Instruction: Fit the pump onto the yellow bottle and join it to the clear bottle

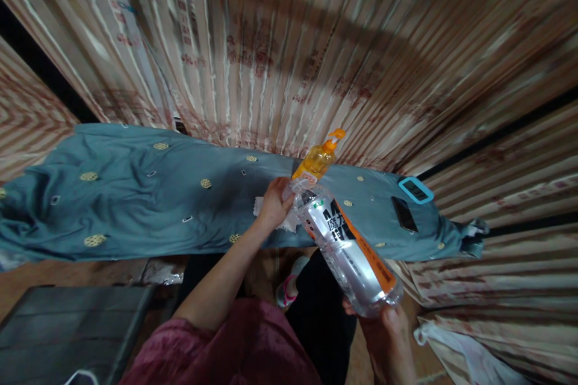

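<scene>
A pleated curtain (271,42) with reddish print hangs behind a narrow surface draped in teal cloth (135,192), with a grey box (72,325) at lower left. The left hand (275,201), above a piece of white paper (289,225), has its fingers closed around the neck end of a clear bottle (343,252), with an orange pump bottle (316,159) just beyond; the bottle slants across the cloth's near edge to its base, gripped between the thumb and fingers of the right hand (386,331). Farther right, a dark phone (404,214) and a blue-rimmed clock (418,190) lie near each other on the cloth.
</scene>
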A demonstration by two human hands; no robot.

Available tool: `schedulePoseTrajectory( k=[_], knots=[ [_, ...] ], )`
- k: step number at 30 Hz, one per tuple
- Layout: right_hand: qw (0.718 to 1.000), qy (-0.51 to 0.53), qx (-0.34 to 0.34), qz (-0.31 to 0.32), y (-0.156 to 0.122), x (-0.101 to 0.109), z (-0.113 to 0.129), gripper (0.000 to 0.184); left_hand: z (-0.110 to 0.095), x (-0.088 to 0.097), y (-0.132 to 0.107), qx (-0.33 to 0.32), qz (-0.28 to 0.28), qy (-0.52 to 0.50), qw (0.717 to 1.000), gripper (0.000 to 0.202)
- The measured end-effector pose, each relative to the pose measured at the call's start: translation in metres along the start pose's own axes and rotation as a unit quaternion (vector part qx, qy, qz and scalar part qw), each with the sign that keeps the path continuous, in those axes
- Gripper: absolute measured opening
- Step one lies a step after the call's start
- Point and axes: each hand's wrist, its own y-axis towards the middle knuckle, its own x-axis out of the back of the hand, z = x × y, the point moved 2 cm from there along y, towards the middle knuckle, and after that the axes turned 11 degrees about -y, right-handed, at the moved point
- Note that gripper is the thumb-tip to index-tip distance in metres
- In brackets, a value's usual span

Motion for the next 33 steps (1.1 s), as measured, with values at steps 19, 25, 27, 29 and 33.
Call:
schedulePoseTrajectory(
  k=[19,25,27,29,33],
  knots=[
    [1.0,-0.004,0.006,0.025,-0.003,0.001,0.011,0.045,-0.004,0.001,-0.001,-0.003,0.015,0.01,1.0,0.026],
    [1.0,-0.002,0.001,0.024,-0.002,-0.001,0.013,0.043,-0.008,0.002,-0.001,0.0,0.016,0.015,1.0,0.022],
    [1.0,0.004,0.0,0.03,-0.001,0.001,0.012,0.044,-0.008,0.002,-0.002,0.002,0.016,0.016,1.0,0.024],
    [1.0,0.005,0.0,0.028,-0.001,0.002,0.009,0.046,-0.007,0.002,-0.002,0.005,0.015,0.019,1.0,0.025],
    [1.0,-0.008,0.005,0.016,-0.001,0.003,0.004,0.051,-0.003,0.002,-0.002,0.005,0.013,0.028,1.0,0.025]
  ],
)
